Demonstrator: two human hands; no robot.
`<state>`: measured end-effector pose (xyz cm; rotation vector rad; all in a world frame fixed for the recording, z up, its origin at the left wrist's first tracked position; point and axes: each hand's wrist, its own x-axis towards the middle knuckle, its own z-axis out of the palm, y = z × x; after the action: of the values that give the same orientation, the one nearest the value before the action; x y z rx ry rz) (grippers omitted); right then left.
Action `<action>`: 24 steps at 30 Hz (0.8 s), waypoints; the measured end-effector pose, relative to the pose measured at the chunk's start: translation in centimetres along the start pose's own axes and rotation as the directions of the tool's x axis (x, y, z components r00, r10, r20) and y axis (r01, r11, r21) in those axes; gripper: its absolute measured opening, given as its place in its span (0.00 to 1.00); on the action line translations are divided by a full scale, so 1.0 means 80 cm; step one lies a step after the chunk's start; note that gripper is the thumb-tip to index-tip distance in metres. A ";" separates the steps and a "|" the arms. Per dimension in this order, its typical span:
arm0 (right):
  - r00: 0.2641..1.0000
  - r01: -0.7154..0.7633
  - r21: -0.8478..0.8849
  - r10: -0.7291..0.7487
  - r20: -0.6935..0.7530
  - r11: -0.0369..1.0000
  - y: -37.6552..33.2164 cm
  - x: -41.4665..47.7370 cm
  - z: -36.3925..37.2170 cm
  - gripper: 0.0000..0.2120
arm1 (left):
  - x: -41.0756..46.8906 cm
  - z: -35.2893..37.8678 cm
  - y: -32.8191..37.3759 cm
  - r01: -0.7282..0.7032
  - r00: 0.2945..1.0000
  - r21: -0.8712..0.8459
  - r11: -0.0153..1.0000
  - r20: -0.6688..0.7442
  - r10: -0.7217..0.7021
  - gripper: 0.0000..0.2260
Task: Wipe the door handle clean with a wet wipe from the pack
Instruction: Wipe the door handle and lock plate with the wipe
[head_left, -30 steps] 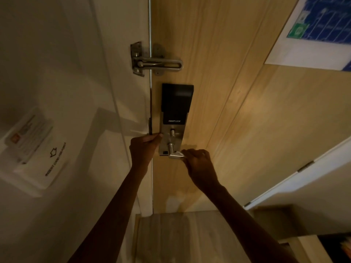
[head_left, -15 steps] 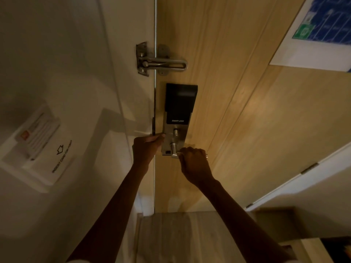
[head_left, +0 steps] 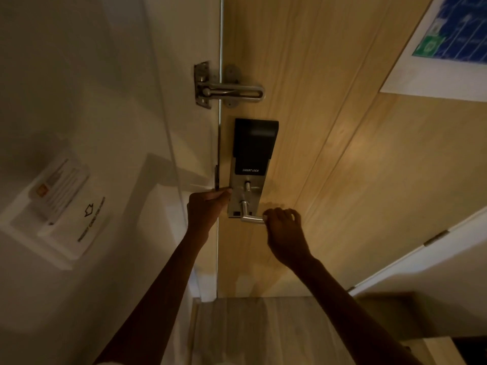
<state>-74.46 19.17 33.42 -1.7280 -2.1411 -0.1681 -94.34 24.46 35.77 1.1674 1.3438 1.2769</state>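
On the lever's outer end your right hand point(head_left: 286, 231) is curled shut around the door handle point(head_left: 251, 219), any wipe hidden, while your left hand point(head_left: 205, 209), fingers together, steadies the lock plate point(head_left: 238, 198); next, I judge, rub back toward the pivot.

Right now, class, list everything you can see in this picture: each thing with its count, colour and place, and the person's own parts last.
door: one, light wood, centre and right
door handle: one, silver, low on the lock
lock: one, black over silver, by the door's edge
door guard: one, silver, above the lock
card holder: one, white, on the left wall
poster: one, blue and green, top right
floor: pale wood, bottom
left hand: beside the lock's left edge
right hand: closed over the handle's end; no wipe visible
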 end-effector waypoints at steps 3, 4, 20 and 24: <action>0.999 0.023 0.189 -0.016 -0.037 0.982 -0.033 0.003 0.009 0.09 | -0.004 0.004 0.004 -0.068 0.997 0.115 0.991 -0.027 0.072 0.07; 0.999 0.015 0.235 -0.006 -0.040 0.972 -0.031 0.005 0.008 0.11 | -0.006 0.005 0.006 -0.092 0.995 0.151 0.984 -0.035 0.098 0.08; 0.945 0.300 0.086 -0.283 -0.164 0.950 0.000 -0.001 0.005 0.16 | -0.009 0.007 0.012 -0.227 0.964 0.315 0.921 -0.064 0.259 0.10; 0.960 0.260 0.230 -0.225 -0.165 0.938 0.013 -0.009 -0.001 0.15 | -0.009 0.008 0.012 -0.276 0.946 0.367 0.888 -0.058 0.318 0.09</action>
<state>-73.35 18.72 33.05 -1.2730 -2.1637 -0.0751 -93.59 23.82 36.72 1.6223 1.5714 1.3693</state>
